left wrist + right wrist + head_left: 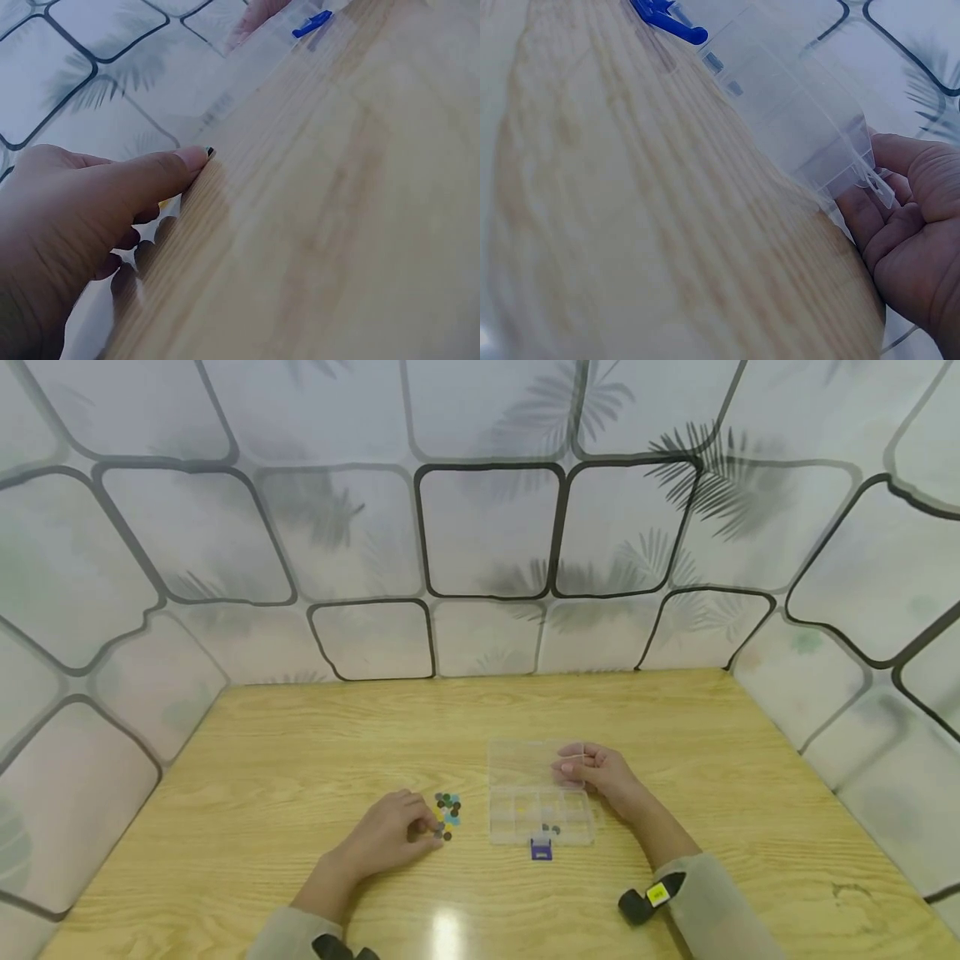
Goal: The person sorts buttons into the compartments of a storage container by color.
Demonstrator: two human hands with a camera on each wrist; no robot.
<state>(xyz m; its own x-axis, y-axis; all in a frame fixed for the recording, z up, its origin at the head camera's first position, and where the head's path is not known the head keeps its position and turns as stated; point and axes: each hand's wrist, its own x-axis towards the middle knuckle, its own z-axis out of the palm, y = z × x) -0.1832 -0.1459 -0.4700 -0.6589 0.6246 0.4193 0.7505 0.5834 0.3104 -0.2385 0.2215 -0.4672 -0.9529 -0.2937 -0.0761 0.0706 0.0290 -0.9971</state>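
A fumbled pickup is the likeliest mishap here, as the small coloured discs lie flat and crowded just beside the fingertips of the left hand, so a careless pinch might scatter neighbours or lift two together; a nudge from the right hand could also tip the clear lid or slide the light divided case, spilling the few dark pieces inside it; the left fingers bend toward the thumb, whose tip meets a dark speck in the left wrist view, though whether a disc is gripped cannot be told; the right fingers, loosely bent, touch the raised lid and show through it, thumb and forefinger slightly apart, their hold unclear; the case sits in front of them, its blue latch facing away from those fingertips.
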